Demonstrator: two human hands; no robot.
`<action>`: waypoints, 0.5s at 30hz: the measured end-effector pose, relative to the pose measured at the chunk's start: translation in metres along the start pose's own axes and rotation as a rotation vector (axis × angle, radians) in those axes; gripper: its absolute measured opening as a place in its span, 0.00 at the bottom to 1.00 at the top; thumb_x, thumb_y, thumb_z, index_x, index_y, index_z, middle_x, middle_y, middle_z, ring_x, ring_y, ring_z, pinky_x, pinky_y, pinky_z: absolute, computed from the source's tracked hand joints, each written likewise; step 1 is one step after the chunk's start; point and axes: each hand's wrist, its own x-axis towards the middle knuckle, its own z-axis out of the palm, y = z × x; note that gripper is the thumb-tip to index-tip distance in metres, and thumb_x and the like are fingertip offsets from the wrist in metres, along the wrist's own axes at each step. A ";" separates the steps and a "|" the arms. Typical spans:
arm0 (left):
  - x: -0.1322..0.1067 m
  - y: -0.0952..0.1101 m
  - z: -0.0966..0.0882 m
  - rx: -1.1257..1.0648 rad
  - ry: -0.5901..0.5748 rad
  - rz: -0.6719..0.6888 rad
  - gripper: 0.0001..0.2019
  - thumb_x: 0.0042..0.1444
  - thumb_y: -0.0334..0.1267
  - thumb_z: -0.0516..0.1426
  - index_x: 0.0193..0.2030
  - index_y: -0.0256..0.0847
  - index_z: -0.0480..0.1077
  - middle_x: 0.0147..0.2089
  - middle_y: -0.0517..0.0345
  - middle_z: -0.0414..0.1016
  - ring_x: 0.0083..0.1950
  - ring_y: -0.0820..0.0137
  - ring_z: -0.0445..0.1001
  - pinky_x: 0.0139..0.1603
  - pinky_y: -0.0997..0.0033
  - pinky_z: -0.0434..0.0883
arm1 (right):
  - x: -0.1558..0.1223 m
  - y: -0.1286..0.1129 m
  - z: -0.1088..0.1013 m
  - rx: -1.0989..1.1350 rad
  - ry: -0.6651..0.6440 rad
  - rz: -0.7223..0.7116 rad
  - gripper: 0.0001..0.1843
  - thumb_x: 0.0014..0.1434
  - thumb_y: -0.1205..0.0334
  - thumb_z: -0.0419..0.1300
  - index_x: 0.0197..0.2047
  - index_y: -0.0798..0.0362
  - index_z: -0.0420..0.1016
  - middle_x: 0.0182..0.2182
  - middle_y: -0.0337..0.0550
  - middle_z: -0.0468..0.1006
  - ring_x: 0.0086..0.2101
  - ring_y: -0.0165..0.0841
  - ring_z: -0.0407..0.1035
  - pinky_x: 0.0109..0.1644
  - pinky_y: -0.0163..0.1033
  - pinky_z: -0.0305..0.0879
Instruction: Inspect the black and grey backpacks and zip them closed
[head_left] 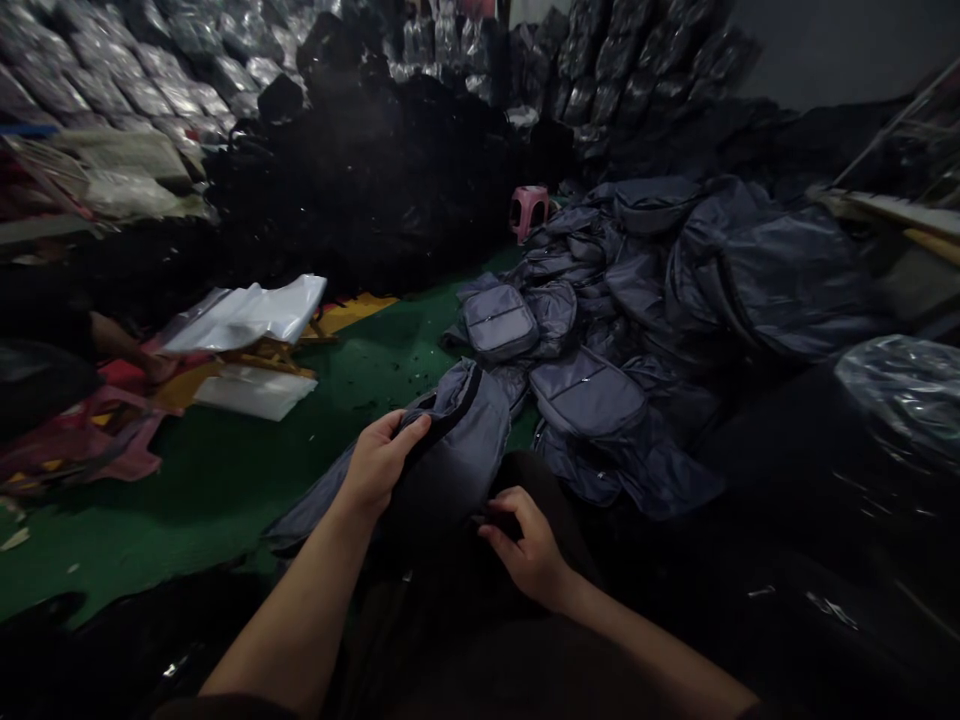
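Observation:
My left hand (379, 465) grips the black-trimmed upper edge of a blue-grey backpack (457, 440) that lies across my lap. My right hand (529, 550) curls around a dark strap (495, 522) low on the same backpack, and shadow hides most of that strap. Just beyond the held backpack spreads a heap of similar blue-grey backpacks (600, 300), some with a zipped front pocket.
Green floor matting (217, 500) lies to the left, with white plastic sheets (247, 315) on a low wooden frame. A person's forearm (124, 345) reaches in at the left. Behind are a black heap (360, 180), a pink stool (529, 212), and stacked plastic-wrapped bags (622, 60).

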 end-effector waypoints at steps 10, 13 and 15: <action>-0.001 0.001 0.004 0.003 -0.009 -0.021 0.16 0.42 0.48 0.64 0.30 0.37 0.71 0.25 0.64 0.71 0.25 0.75 0.68 0.25 0.78 0.64 | 0.002 -0.005 0.001 0.004 0.035 -0.016 0.06 0.58 0.63 0.57 0.41 0.50 0.67 0.35 0.44 0.69 0.37 0.35 0.66 0.41 0.41 0.63; -0.001 0.001 0.003 -0.005 -0.023 -0.035 0.16 0.42 0.48 0.64 0.32 0.37 0.72 0.26 0.63 0.72 0.25 0.75 0.68 0.26 0.78 0.64 | 0.000 -0.003 0.001 0.027 0.066 0.000 0.04 0.59 0.64 0.57 0.39 0.51 0.67 0.34 0.43 0.69 0.36 0.34 0.66 0.41 0.40 0.63; -0.001 0.002 0.004 -0.007 -0.010 -0.035 0.16 0.42 0.48 0.64 0.31 0.37 0.71 0.25 0.63 0.71 0.25 0.75 0.67 0.26 0.78 0.64 | -0.001 0.001 -0.001 0.035 0.173 0.056 0.03 0.59 0.63 0.57 0.38 0.51 0.67 0.34 0.43 0.69 0.37 0.34 0.65 0.42 0.40 0.62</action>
